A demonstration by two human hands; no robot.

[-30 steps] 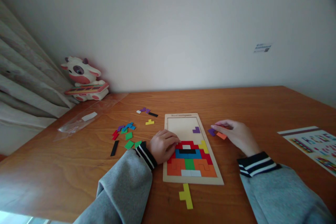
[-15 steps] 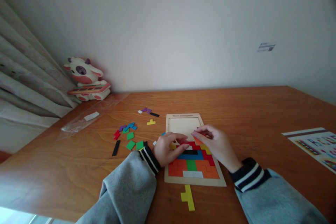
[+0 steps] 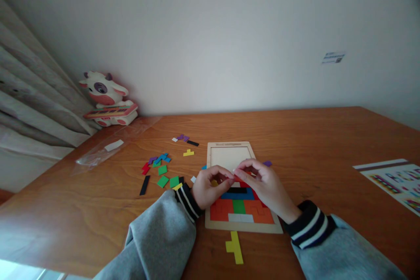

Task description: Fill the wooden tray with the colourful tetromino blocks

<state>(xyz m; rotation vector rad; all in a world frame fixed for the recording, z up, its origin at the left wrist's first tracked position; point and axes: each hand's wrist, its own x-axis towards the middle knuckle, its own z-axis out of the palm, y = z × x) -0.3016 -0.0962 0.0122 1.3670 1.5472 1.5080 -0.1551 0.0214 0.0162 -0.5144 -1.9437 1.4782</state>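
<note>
A small red piece [image 3: 237, 179], mostly hidden, sits at the upper edge of the filled rows in the puzzle board [image 3: 229, 154], pinched by the right hand [image 3: 266, 186]. The left hand [image 3: 207, 187] is curled narrow, with its fingertips against the same piece; whether it grips, I cannot tell. Both hands cover the gap, so the piece may seat skewed and ride up on its neighbours. A wrist may also nudge the board across the tabletop [image 3: 328, 140].

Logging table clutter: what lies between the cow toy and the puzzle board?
Head view: a clear plastic bag near the cow toy, then loose pieces, purple, white, black and yellow, short of the puzzle board.
</note>
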